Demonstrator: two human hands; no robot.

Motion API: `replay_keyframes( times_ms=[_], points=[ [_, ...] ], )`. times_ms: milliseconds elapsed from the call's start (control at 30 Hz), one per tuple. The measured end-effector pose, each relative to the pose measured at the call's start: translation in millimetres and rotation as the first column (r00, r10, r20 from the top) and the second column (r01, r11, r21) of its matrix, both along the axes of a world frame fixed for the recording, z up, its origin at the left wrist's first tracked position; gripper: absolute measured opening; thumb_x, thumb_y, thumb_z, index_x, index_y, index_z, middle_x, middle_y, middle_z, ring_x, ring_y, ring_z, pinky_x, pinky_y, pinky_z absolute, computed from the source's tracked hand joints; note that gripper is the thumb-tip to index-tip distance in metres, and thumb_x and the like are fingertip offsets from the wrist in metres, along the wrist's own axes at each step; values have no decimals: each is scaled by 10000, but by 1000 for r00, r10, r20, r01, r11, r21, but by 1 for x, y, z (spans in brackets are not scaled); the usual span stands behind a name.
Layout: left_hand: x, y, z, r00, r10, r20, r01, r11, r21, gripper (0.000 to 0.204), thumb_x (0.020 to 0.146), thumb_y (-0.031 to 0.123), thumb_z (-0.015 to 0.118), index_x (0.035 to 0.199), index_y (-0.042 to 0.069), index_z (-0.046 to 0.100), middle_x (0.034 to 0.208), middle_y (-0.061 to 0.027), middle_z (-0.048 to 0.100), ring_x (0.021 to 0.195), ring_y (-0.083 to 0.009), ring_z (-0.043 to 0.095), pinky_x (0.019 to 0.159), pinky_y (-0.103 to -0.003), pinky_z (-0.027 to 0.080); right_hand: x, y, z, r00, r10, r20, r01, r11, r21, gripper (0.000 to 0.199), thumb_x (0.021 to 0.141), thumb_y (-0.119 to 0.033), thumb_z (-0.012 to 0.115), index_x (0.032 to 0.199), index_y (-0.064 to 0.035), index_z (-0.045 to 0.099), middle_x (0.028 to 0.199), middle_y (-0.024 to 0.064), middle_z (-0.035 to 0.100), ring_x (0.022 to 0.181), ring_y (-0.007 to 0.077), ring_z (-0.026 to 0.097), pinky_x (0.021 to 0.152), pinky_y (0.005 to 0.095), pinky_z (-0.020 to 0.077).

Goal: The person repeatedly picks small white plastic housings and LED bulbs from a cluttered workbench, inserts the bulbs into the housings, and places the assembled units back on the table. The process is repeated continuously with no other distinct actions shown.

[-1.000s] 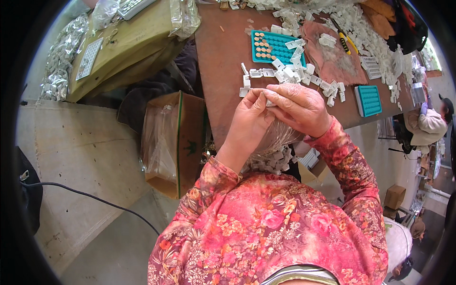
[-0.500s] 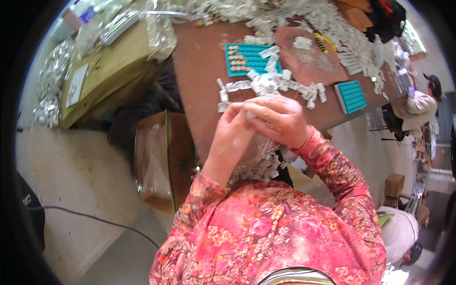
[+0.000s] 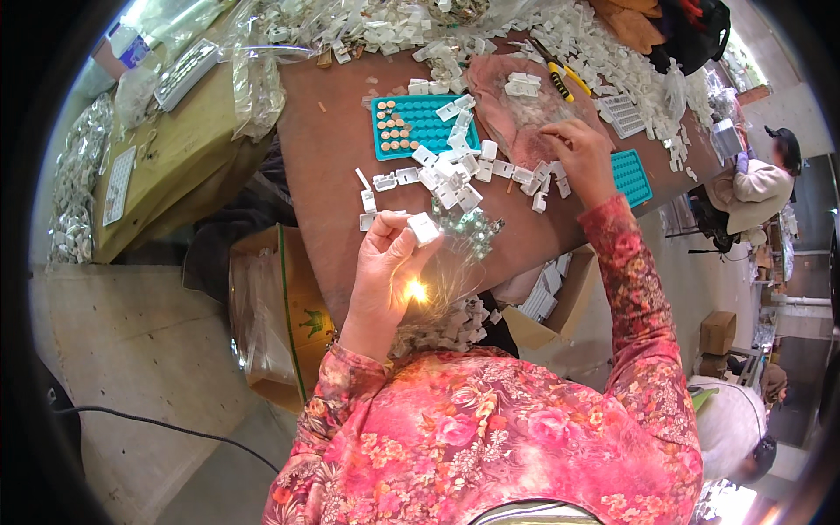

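Left hand (image 3: 385, 262) raised over the near edge of the brown desk (image 3: 332, 175), grip closed around a small white plastic housing (image 3: 423, 228) pinched at the fingertips, with a bundle of thin wires ending in small green circuit boards (image 3: 468, 229) hanging just beside it. A bright glint (image 3: 416, 291) showing by the palm; source not clear.

Right hand (image 3: 579, 157) stretched out to the loose row of white housings (image 3: 490, 171) near the desk's middle, fingers curled down onto them; whether a piece is already pinched or only touched cannot be told.

Just beyond that row, a teal tray (image 3: 424, 127) with a few rows of round brown parts filled at its left end and most pockets bare. A second teal tray (image 3: 632, 175) lying to the right of the right hand. Yellow-handled pliers (image 3: 560, 74) resting on a pinkish cloth (image 3: 516, 96) farther back. A great heap of white housings (image 3: 612, 61) spread along the far edge.

Judged from this: assembly early to midway. A cluster of wired white pieces (image 3: 446, 328) hanging below the desk edge near the lap looks like finished work, and an open cardboard box (image 3: 560, 297) beside it holds more white pieces. Far more loose housings left on the desk than joined ones, so much left to do.
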State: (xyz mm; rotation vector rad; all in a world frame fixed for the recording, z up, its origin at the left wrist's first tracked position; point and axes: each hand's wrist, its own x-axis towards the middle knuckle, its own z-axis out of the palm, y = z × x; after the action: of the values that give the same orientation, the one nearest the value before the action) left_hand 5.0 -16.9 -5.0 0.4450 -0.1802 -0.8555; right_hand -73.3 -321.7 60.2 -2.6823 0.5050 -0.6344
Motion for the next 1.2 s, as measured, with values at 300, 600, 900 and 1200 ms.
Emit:
replay_keyframes(
  times_ms=[300, 600, 900, 1200],
  points=[
    [-1, -2, 4, 999, 3, 32, -4, 999, 46, 137, 943, 93, 614, 1066, 58, 565, 1042, -110, 633, 1026, -219, 613, 1004, -436, 467, 9, -15, -21, 993, 110, -49, -108, 994, 24, 113, 784, -86, 705, 887, -41, 712, 867, 108, 678, 772, 262, 661, 675, 339, 514],
    [0, 0, 5, 996, -14, 89, 7, 997, 76, 144, 942, 76, 609, 1075, 52, 557, 1049, -102, 643, 1043, -213, 623, 1026, -453, 458, -3, -13, -19, 999, -45, 30, 38, 976, 215, 60, 835, -33, 659, 863, 5, 695, 823, 72, 690, 715, 127, 659, 643, 264, 513],
    [1, 1, 5, 997, -46, 65, 43, 998, 42, 147, 936, 59, 611, 1074, 46, 562, 1048, -69, 639, 1033, -199, 625, 1040, -473, 442, 2, 34, 20, 981, 133, 140, -193, 685, 702, 46, 901, -24, 633, 918, 12, 655, 822, 23, 667, 734, 90, 650, 674, 215, 524],
    [-1, 0, 9, 998, -29, 53, 22, 990, 139, 145, 938, 68, 615, 1065, 19, 566, 1050, -88, 634, 1015, -223, 634, 999, -427, 482, 7, 129, 42, 912, 389, 127, -372, 660, 653, 142, 781, 46, 676, 915, 7, 698, 844, 56, 665, 745, 130, 636, 664, 271, 514]
  ],
)
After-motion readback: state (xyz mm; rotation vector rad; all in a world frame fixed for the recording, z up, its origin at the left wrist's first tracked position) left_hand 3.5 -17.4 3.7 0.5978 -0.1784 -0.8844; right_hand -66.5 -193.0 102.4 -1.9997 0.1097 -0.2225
